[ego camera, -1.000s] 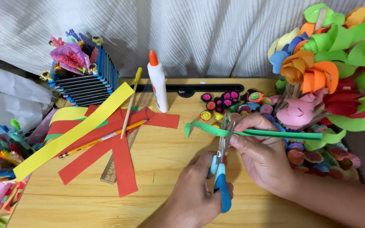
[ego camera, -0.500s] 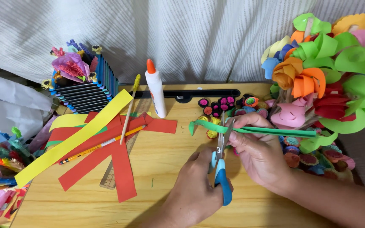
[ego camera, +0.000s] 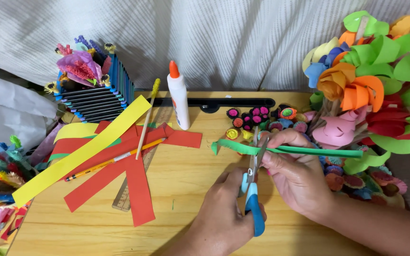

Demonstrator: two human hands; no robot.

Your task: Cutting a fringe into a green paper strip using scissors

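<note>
Since the earlier frames the scene has barely shifted: the green paper strip (ego camera: 290, 150) sits slightly lower and the hands have hardly moved, with the scissors (ego camera: 254, 189) at the same spot on the strip.

Seen from the head camera, the strip lies level across the right half of the wooden table (ego camera: 186, 189), its curled left end free and its right end reaching toward the paper flowers (ego camera: 371, 80). The right hand (ego camera: 297, 175) is closed around the strip, pinching it between thumb and fingers just right of the scissor blades, with the strip running on past the knuckles. The left hand (ego camera: 226, 218) sits below the strip, nearer the camera, clenched on the blue scissor handles. The blades point up and away, only slightly parted, and meet the strip at its lower edge beside the right hand's fingertips.

Left of the hands, red paper strips (ego camera: 129, 170) fan out on the table, a yellow paper strip (ego camera: 81, 151) crosses them on a slant, and a pencil (ego camera: 115, 160) and a ruler (ego camera: 138, 175) lie among them. A glue bottle (ego camera: 178, 97) stands upright behind them. Small rolled paper discs (ego camera: 257, 118) cluster just beyond the green strip.
</note>
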